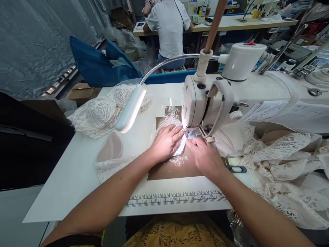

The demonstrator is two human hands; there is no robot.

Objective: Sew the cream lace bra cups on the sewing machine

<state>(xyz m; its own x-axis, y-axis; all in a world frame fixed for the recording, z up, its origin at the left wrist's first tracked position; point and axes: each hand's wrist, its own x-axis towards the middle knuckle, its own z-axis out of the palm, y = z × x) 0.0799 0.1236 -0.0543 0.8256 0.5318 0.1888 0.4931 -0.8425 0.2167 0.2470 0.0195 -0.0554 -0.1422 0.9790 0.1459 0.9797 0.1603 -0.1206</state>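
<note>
A white sewing machine stands over the table, its needle area just beyond my hands. Under it lies a piece of white lace on a brown, shiny taped patch. My left hand lies flat on the lace, fingers extended toward the needle. To the right of the needle, my right hand has its fingers bent together at the lace's right edge; what they pinch, if anything, is too small to make out. A lamp head on a bendable metal neck hangs left of the machine.
Lace piles lie at the back left and on the right. A sheer lace piece rests left of my forearm. Green-handled snips lie by my right wrist. A ruler strip runs along the front edge. A person sits beyond.
</note>
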